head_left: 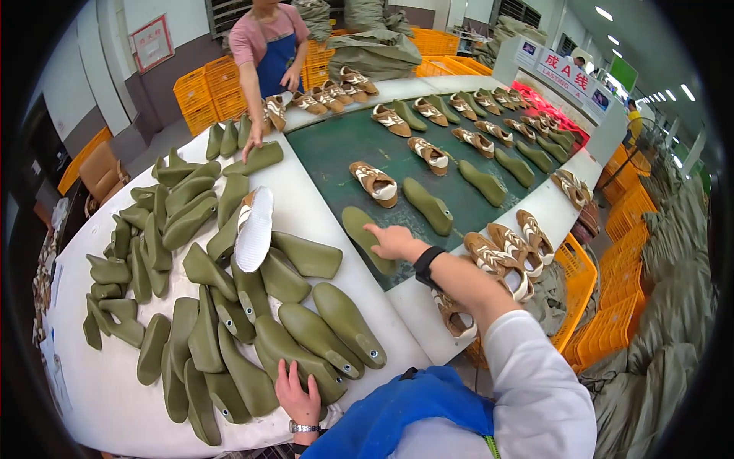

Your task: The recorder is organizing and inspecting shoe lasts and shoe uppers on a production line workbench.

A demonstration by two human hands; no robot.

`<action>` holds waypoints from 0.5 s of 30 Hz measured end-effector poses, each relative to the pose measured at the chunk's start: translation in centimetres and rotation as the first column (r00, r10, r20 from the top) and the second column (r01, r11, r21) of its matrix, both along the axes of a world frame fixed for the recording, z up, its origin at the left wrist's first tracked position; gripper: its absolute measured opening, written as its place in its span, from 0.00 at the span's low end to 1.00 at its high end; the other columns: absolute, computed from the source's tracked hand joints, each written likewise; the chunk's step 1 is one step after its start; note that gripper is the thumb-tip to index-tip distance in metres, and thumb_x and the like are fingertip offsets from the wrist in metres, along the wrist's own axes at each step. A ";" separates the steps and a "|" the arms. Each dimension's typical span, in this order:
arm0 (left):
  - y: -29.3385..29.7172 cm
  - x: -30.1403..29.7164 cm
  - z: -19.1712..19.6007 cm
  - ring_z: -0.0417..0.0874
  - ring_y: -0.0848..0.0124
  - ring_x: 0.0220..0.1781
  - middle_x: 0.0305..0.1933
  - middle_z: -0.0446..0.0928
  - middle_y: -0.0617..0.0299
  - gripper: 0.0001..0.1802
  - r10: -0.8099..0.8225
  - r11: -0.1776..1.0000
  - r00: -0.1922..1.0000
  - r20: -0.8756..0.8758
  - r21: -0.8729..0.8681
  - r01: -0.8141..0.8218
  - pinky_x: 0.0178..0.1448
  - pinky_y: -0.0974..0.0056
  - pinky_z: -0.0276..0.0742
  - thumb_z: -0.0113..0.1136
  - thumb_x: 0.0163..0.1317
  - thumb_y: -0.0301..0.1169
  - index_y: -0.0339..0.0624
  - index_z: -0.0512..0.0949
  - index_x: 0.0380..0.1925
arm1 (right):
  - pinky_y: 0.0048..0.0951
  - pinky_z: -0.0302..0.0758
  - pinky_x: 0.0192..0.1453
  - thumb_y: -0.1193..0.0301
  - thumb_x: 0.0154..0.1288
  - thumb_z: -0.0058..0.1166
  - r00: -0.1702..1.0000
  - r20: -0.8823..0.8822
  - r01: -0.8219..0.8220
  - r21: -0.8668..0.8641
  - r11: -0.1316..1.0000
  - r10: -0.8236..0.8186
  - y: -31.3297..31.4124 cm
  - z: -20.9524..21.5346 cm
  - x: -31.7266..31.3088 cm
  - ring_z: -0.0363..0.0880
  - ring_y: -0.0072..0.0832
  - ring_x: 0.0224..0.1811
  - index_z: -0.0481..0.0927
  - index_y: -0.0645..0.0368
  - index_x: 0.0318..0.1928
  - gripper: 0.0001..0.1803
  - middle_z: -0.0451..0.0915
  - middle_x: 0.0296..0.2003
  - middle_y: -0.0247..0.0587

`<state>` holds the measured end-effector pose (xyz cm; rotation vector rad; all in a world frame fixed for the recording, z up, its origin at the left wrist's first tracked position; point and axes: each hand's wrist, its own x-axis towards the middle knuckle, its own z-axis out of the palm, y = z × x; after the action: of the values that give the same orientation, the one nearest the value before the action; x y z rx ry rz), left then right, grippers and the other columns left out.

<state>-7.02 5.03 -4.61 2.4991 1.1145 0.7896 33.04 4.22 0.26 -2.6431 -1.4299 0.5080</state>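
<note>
Olive-green plastic shoe lasts lie in a loose heap on the white tabletop (413,367). My left hand (297,394) rests with spread fingers against the side of one last (294,356) at the near edge of the heap. Across to the right, my right hand (394,242) holds the edge of another last (361,233) at the near left edge of the green conveyor belt (336,164), index finger stretched over it. Just beyond that last are a brown and white sneaker (374,183) and a further last (427,205). A sneaker with its white sole upward (254,229) lies on the heap.
Across the table a co-worker in a blue apron (277,65) reaches one hand onto a last (256,157). Rows of sneakers and lasts cover the belt. More sneakers (501,256) stand by my right forearm, beside an orange crate (577,291). Orange crates (210,92) stand behind.
</note>
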 end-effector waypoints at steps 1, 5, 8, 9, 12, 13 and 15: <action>0.0 0.1 0.0 0.69 0.49 0.50 0.58 0.64 0.45 0.24 -0.006 1.000 1.000 -0.002 -0.012 0.006 0.54 0.52 0.64 0.58 0.49 0.31 0.38 0.70 0.49 | 0.40 0.73 0.45 0.64 0.57 0.46 0.997 0.052 -0.050 -0.068 0.996 0.054 0.0 -3.1 0.7 0.78 0.43 0.41 0.56 0.43 0.63 0.32 0.77 0.41 0.51; 0.0 -0.1 -0.3 0.69 0.48 0.50 0.58 0.64 0.45 0.24 -0.004 1.000 1.000 -0.014 -0.029 0.003 0.54 0.52 0.64 0.57 0.49 0.32 0.38 0.70 0.48 | 0.40 0.73 0.45 0.70 0.56 0.45 0.997 0.078 -0.003 -0.148 0.989 0.014 -0.2 -6.0 0.4 0.78 0.42 0.41 0.52 0.47 0.65 0.35 0.78 0.37 0.50; 0.0 0.0 -0.1 0.69 0.48 0.50 0.58 0.65 0.45 0.24 0.015 0.999 1.000 -0.004 -0.029 -0.015 0.54 0.52 0.64 0.58 0.48 0.32 0.38 0.70 0.48 | 0.38 0.73 0.44 0.72 0.55 0.46 0.993 0.087 -0.067 -0.183 0.981 0.084 0.4 -5.5 0.4 0.78 0.41 0.40 0.50 0.50 0.65 0.36 0.79 0.37 0.49; 0.0 0.0 -0.1 0.69 0.48 0.50 0.58 0.65 0.45 0.24 0.022 0.999 1.000 -0.004 -0.029 -0.022 0.54 0.52 0.64 0.58 0.48 0.32 0.38 0.70 0.48 | 0.38 0.73 0.44 0.72 0.55 0.46 0.992 0.087 -0.074 -0.183 0.980 0.091 0.4 -5.5 0.3 0.78 0.41 0.40 0.50 0.50 0.65 0.36 0.79 0.37 0.49; 0.1 -0.3 0.0 0.70 0.49 0.50 0.57 0.65 0.46 0.24 0.046 0.999 0.999 -0.012 -0.012 -0.046 0.53 0.52 0.65 0.58 0.48 0.32 0.38 0.71 0.47 | 0.37 0.73 0.44 0.73 0.55 0.46 0.993 0.035 -0.111 -0.119 0.987 0.116 0.6 -5.6 0.3 0.78 0.40 0.40 0.50 0.50 0.65 0.36 0.79 0.38 0.47; 0.2 -0.1 0.2 0.70 0.49 0.50 0.57 0.65 0.46 0.24 0.026 0.999 1.000 0.000 -0.022 -0.026 0.53 0.52 0.65 0.58 0.47 0.32 0.38 0.71 0.47 | 0.37 0.73 0.44 0.73 0.55 0.47 0.984 0.076 -0.142 -0.191 0.971 0.159 0.6 -5.4 0.7 0.78 0.40 0.40 0.51 0.49 0.65 0.36 0.79 0.38 0.47; 0.3 0.2 0.2 0.70 0.50 0.50 0.56 0.66 0.47 0.24 -0.001 1.000 1.000 0.020 -0.028 0.001 0.53 0.52 0.66 0.59 0.47 0.32 0.39 0.72 0.46 | 0.39 0.73 0.43 0.70 0.54 0.51 0.970 0.129 -0.141 -0.402 0.905 0.208 2.8 -4.4 0.3 0.76 0.40 0.46 0.59 0.47 0.61 0.32 0.76 0.44 0.47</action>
<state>-6.83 5.36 -4.41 2.4631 1.1101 0.7910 33.33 7.04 -4.12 -2.9365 -1.7983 0.6636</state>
